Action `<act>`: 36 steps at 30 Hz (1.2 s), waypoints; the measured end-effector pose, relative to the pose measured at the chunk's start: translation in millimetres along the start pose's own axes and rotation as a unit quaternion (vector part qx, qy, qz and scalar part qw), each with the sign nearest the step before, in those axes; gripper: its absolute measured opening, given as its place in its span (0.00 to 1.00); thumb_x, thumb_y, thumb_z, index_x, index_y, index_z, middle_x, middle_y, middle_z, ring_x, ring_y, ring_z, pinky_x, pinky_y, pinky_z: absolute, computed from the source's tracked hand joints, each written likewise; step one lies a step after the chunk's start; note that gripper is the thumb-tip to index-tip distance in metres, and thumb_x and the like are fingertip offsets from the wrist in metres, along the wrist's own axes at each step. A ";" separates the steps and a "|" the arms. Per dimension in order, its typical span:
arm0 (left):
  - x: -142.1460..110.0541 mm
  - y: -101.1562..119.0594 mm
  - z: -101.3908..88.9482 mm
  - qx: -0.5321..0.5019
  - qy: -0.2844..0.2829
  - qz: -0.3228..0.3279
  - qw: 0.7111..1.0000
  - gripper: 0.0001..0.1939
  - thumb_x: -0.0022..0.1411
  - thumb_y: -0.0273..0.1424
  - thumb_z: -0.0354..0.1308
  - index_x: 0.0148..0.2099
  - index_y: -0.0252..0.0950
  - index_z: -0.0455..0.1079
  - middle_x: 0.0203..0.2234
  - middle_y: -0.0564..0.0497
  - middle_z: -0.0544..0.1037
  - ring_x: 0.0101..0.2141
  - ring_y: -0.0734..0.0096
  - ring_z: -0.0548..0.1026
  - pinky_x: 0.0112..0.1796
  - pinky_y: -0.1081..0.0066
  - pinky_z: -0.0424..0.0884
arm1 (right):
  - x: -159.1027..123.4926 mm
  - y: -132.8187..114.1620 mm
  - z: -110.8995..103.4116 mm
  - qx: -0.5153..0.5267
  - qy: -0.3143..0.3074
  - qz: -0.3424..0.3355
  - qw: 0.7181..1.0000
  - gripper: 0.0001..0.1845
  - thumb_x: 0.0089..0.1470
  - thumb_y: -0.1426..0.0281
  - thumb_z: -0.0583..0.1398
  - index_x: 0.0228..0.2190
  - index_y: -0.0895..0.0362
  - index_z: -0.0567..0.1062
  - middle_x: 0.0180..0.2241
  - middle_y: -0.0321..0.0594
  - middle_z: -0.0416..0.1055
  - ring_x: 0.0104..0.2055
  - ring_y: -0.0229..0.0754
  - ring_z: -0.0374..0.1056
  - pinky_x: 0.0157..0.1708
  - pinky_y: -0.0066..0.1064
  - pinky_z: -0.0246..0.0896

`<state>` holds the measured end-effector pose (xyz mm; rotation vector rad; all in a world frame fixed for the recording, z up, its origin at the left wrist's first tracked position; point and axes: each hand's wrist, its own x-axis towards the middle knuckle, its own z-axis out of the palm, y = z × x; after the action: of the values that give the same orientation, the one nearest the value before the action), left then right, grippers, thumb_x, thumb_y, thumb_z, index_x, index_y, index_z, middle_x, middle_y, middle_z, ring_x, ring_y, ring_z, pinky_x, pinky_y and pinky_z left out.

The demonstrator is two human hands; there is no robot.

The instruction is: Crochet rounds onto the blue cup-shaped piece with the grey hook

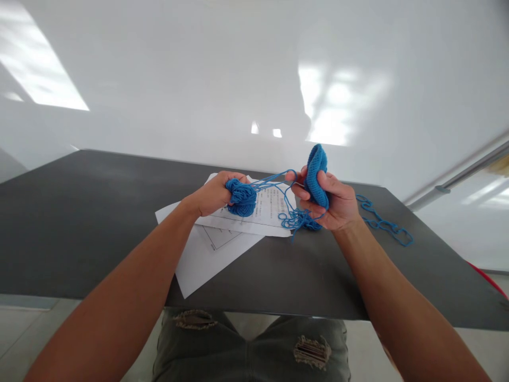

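Note:
My left hand (214, 193) is closed around a wad of blue yarn (241, 198), held just above the papers. My right hand (336, 204) grips a blue crocheted piece (317, 172) that stands up on edge between thumb and fingers. Several strands of yarn (274, 185) stretch between the wad and the crocheted piece. A loose tangle of the same yarn (300, 218) hangs below my right hand onto the table. Both hands hover over the middle of the dark table (79, 228).
White printed sheets of paper (222, 241) lie overlapped on the table under my left hand. A loose blue yarn trail (384, 223) curls on the table to the right. A shiny white floor lies beyond the table's far edge, with a metal rail (457, 180) at right.

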<state>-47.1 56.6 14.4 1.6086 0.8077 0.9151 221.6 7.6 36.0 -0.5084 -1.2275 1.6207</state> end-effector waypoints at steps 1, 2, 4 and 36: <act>0.2 -0.2 -2.3 -0.014 -0.021 -0.011 1.000 0.09 0.38 0.22 0.65 0.23 0.36 0.68 0.20 0.54 0.69 0.23 0.73 0.64 0.25 0.70 0.59 | 0.3 1.1 1.6 -0.003 0.002 -0.002 1.000 0.15 0.50 0.59 0.76 0.35 0.55 0.83 0.40 0.41 0.80 0.28 0.31 0.63 0.11 0.13 0.54; 0.5 -0.2 -4.5 -0.025 -0.044 -0.026 0.998 0.09 0.37 0.22 0.65 0.24 0.36 0.69 0.21 0.54 0.70 0.25 0.72 0.65 0.26 0.69 0.60 | 0.8 2.7 3.4 -0.006 0.005 -0.003 1.000 0.15 0.50 0.59 0.76 0.35 0.56 0.83 0.40 0.42 0.80 0.28 0.32 0.63 0.11 0.14 0.54; 1.4 -0.3 -8.5 -0.034 -0.052 -0.045 0.997 0.11 0.36 0.24 0.65 0.27 0.35 0.73 0.24 0.52 0.72 0.28 0.69 0.69 0.30 0.67 0.65 | 2.1 6.9 6.8 -0.010 0.009 0.001 1.000 0.16 0.49 0.60 0.76 0.34 0.57 0.83 0.38 0.42 0.80 0.28 0.32 0.65 0.11 0.14 0.54; 9.3 -10.5 32.2 0.063 0.205 0.077 0.974 0.08 0.51 0.32 0.69 0.30 0.36 0.75 0.22 0.53 0.78 0.23 0.75 0.66 0.27 0.71 0.62 | -16.7 -102.0 12.7 -0.356 0.185 -0.048 0.915 0.20 0.41 0.65 0.80 0.34 0.62 0.84 0.36 0.51 0.84 0.20 0.36 0.74 0.13 0.23 0.61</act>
<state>-14.8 52.0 1.1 1.6311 1.0497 1.3594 265.0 -14.5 128.0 -1.1318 -1.4945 0.8903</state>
